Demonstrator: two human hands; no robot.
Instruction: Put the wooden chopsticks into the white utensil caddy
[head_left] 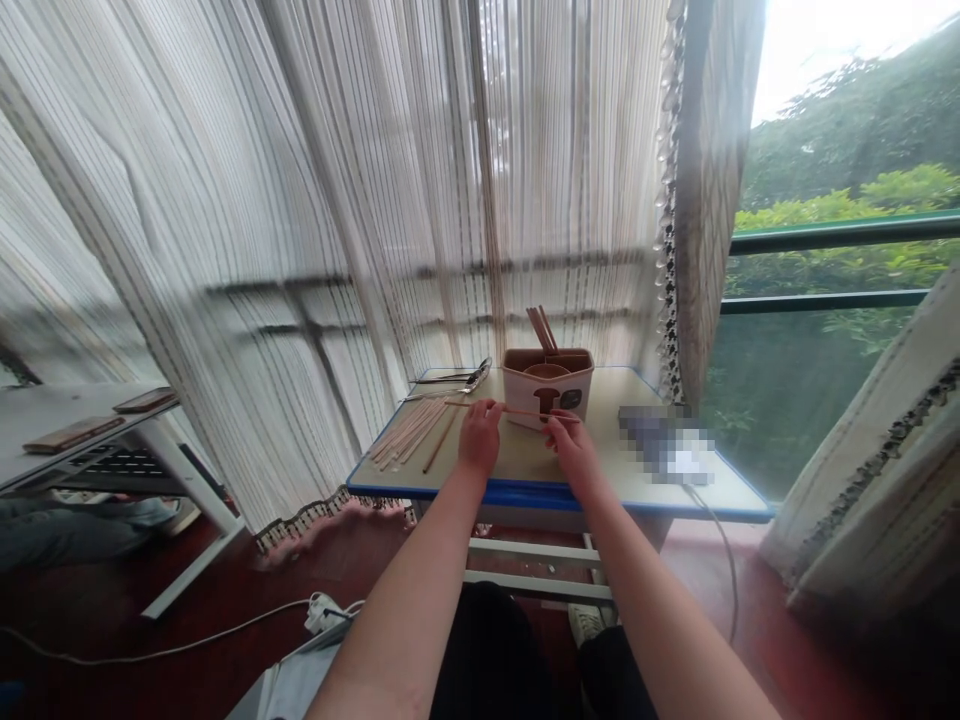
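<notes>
A thin wooden chopstick (525,411) runs level between my two hands in front of the utensil holder. My left hand (482,428) pinches it toward its left end. Closed on the right part of the same chopstick is my right hand (568,438). Right behind them stands the cream and brown utensil holder (517,392), with several chopsticks (541,330) upright in a rear compartment. Light wooden chopsticks (409,432) lie in a loose spread left of my left hand. One darker chopstick (442,442) lies apart, closer to that hand.
Metal cutlery (476,378) lies at the table's back left. A pixelated item (664,445) with a cable (727,560) sits on the right side. The small table (517,465) has a blue edge. Curtains (375,180) hang behind, and another table (45,410) stands far left.
</notes>
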